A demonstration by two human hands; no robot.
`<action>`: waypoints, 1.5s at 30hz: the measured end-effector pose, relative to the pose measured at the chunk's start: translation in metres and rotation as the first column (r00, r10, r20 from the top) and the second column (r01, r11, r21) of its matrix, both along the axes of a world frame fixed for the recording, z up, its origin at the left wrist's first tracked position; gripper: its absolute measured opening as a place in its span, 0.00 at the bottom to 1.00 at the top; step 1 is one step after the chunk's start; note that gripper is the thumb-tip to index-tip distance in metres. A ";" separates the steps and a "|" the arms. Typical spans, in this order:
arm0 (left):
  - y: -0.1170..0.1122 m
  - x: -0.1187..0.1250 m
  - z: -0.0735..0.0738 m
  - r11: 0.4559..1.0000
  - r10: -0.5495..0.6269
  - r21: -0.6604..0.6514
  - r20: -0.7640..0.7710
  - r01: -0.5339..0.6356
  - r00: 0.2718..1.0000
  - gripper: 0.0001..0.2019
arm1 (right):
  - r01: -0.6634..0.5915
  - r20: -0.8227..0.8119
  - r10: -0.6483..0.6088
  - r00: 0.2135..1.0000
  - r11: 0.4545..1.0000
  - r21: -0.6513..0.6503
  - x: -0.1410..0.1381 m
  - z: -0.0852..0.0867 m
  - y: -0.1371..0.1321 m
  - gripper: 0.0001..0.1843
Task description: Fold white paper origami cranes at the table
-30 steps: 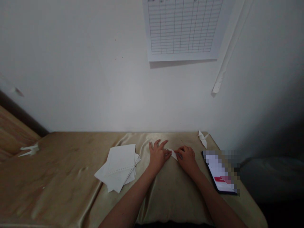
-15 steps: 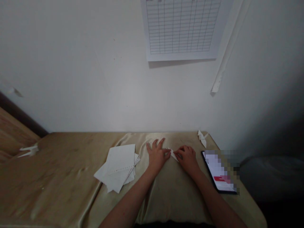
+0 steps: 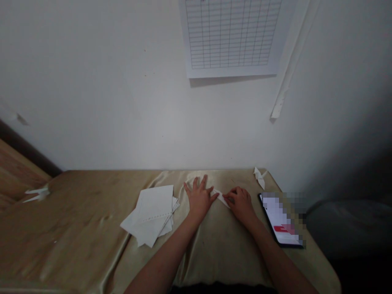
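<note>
A small strip of folded white paper (image 3: pixel 221 199) lies slantwise on the cloth between my hands. My right hand (image 3: pixel 241 203) pinches its right-hand part between thumb and fingertips. At the other end is my left hand (image 3: pixel 198 200), its fingers spread over the cloth. The left thumb tip is at the paper's upper left edge; whether it presses on the paper I cannot tell. My fingers hide parts of both ends of the strip.
A loose stack of white paper sheets (image 3: pixel 154 210) lies left of my hands. To the right are a phone (image 3: pixel 289 239) with a lit screen and a folded paper figure (image 3: pixel 259 178). Another white paper piece (image 3: pixel 38 193) sits far left. Behind the table rises a wall (image 3: pixel 122 102).
My left hand has moved a little left and spread its fingers, uncovering more of the folded paper. My right hand keeps its pinch in nearly the same place. The view has shifted slightly.
</note>
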State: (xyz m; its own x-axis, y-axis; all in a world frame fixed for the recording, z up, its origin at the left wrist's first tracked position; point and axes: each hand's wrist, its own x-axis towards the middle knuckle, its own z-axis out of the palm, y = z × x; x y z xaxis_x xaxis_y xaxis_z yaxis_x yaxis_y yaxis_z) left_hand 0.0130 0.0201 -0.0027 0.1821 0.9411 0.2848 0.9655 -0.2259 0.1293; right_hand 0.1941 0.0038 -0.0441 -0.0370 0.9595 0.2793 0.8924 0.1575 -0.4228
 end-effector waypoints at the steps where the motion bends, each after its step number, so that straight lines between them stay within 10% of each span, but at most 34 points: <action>1: 0.001 -0.002 -0.001 1.000 -0.003 -0.004 -0.004 0.003 1.000 0.17 | -0.001 -0.005 0.001 1.000 1.000 -0.004 0.000 0.000 0.000 0.10; 18: -0.007 -0.004 -0.021 0.957 -0.289 0.002 0.051 0.289 0.956 0.16 | -0.079 -0.066 0.077 0.995 0.997 -0.015 0.013 0.001 0.008 0.05; 45: 0.013 -0.004 -0.014 0.990 -0.046 -0.129 0.068 0.055 0.997 0.17 | -0.099 -0.141 0.088 0.986 0.993 -0.070 0.009 0.006 0.004 0.04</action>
